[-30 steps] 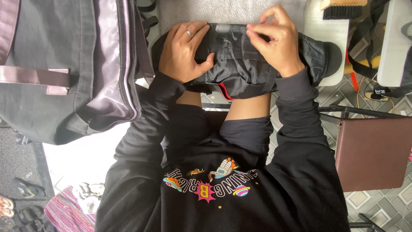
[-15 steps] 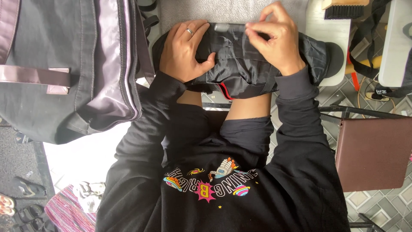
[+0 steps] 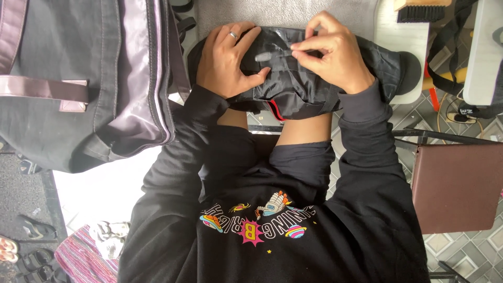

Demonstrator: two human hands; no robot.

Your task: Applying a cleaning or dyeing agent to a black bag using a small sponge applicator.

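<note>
Head view shows a small black bag (image 3: 298,86) on the person's lap; right hand (image 3: 335,57) pinches its zipper pull (image 3: 277,54) between fingertips; left hand (image 3: 230,57) lies flat, pressing the fabric; a large grey bag (image 3: 78,78) sits beyond the left hand.

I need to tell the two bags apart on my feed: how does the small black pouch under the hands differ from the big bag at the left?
The small black pouch is compact and bunched; the big bag is far larger and lies spread out. The pouch is all black with a red edge; the bag is dark grey with pale lilac trim. The left hand presses on the pouch and the right hand pinches its zipper pull; the bag lies untouched. Both are fabric.
</note>
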